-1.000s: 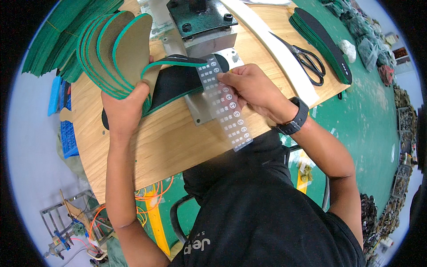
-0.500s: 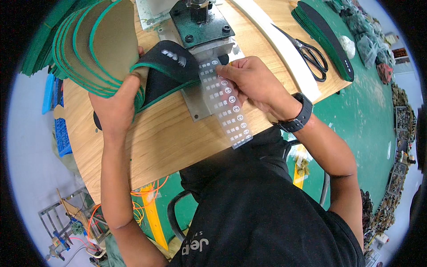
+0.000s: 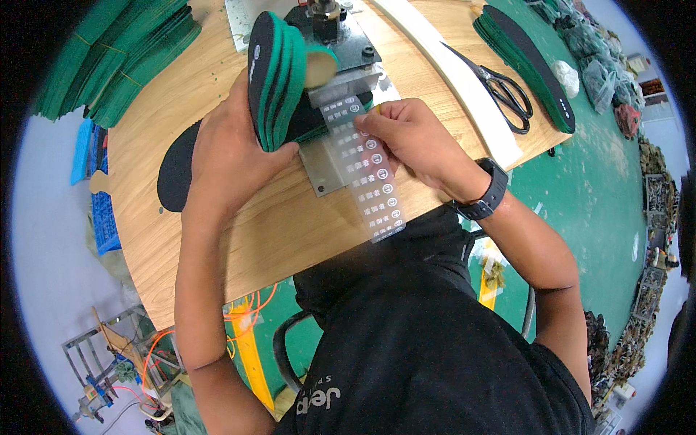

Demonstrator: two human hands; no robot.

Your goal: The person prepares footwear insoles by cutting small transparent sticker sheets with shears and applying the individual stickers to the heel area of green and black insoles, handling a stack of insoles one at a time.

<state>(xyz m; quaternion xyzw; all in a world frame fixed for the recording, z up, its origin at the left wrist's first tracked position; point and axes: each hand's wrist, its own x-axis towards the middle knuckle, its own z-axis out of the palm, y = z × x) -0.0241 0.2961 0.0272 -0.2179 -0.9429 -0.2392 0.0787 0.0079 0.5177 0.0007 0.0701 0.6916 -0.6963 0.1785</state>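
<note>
**Insoles at the press, label strip fed under**

Left hand (image 3: 232,156) is wrapped around a stack of insoles (image 3: 274,76), fingers closed on it, thumb side toward the body. The stack stands on edge, green rims and black faces showing, one tan face turned toward the press (image 3: 330,32). Its far end leans against the press head.

Right hand (image 3: 413,138) rests on a clear label strip (image 3: 366,174), fingertips pinched together on the strip's upper part, just beside the stack. The strip carries rows of small white marks. It runs from under the press head, across a metal plate (image 3: 322,170), and hangs over the near edge of the table (image 3: 239,239). A black watch (image 3: 487,192) sits on the right wrist.

One black insole (image 3: 177,167) lies flat on the table, partly hidden under the left wrist.

Around:
- A large pile of green insoles (image 3: 109,58) on the far left of the table.
- A second, smaller pile (image 3: 525,61), black side up, at the far right corner.
- Scissors (image 3: 504,90) lie shut, between a long white strip (image 3: 457,80) and the right pile.
- Blue crates (image 3: 98,188) stand on the floor to the left of the table.
- Orange cables (image 3: 243,319) trail below the near edge.
</note>
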